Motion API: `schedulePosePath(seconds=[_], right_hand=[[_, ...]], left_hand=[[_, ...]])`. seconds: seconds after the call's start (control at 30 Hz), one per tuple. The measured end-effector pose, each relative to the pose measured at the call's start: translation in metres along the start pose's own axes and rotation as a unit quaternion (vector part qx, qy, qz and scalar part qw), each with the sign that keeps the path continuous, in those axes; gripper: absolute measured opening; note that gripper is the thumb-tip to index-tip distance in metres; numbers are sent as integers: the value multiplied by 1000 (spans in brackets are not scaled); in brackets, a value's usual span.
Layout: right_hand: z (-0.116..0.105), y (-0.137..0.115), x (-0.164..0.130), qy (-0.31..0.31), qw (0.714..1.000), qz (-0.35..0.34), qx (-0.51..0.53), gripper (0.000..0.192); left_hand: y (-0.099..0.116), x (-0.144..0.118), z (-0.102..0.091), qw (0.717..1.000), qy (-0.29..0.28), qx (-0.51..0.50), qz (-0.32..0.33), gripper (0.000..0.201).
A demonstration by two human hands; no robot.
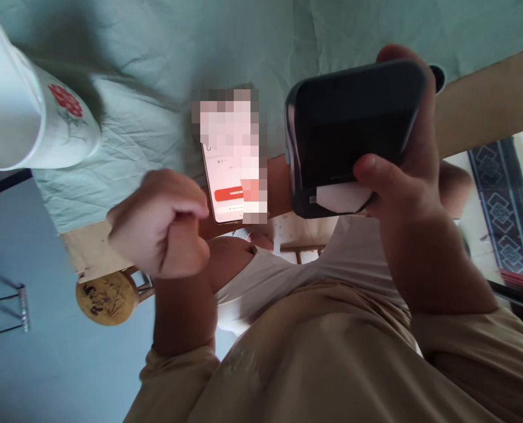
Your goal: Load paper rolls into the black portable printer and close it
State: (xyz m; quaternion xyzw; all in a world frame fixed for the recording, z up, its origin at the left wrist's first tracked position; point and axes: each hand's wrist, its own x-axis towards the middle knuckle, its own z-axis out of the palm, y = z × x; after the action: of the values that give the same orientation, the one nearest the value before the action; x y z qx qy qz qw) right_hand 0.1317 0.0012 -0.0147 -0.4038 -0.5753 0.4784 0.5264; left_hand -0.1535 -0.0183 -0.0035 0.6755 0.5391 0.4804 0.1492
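My right hand point(413, 170) is wrapped around a thick black handheld device point(354, 123) with rounded corners and a dark, glossy face. My thumb presses on its lower part, beside a piece of white paper or label point(343, 197). My left hand point(164, 223) is closed in a fist, slightly blurred, and what it may hold is hidden. Between the two hands lies a phone point(226, 176) with a lit pinkish-white screen and a red button, at the table's near edge. Its upper part is pixelated.
A crumpled green cloth point(147, 70) covers the table, with a bare wooden edge point(482, 97) along the near side. A white bucket point(63, 117) with a red flower stands at the left. Below are a round stool point(107, 298) and a patterned dark cloth point(506, 205).
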Motion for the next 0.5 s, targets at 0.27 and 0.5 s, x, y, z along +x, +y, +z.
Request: schedulePosePath(seconds=[0.27, 0.5], right_hand=[[-3, 7, 3, -23, 999, -32, 9, 75], [-4, 6, 0, -12, 1000, -10, -25, 81]], left_hand=[[5, -1, 2, 952, -289, 103, -21, 119], [0, 2, 0, 957, -257, 121, -49, 130]])
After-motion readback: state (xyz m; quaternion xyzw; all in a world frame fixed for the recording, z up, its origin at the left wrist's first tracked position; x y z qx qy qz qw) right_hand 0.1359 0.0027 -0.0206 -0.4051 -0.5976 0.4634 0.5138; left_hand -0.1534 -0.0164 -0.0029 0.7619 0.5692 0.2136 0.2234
